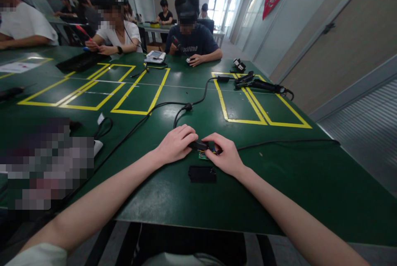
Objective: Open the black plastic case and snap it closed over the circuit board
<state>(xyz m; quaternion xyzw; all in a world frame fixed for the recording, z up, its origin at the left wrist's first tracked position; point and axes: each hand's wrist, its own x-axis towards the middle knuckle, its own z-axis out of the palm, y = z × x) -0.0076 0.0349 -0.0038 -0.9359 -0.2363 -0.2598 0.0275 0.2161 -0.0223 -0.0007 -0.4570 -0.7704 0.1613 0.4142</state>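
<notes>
Near the middle of the green table, my left hand (177, 144) has its fingers closed on the left end of a black casing (198, 145). My right hand (226, 153) is curled at the casing's right end, its thumb and fingers pinched round a black cable and thin coloured wires. A small green circuit board (203, 155) shows just below the casing, beside my right thumb. Closer to me, a flat black cover (202, 174) lies on the table, touched by neither hand.
A black cable (139, 121) with a plug (187, 107) crosses the table; another (288, 142) runs right. Yellow tape rectangles mark the surface. A black tool (266, 85) lies at the back right. People sit opposite, one holding a tool. A blurred-out object is at left.
</notes>
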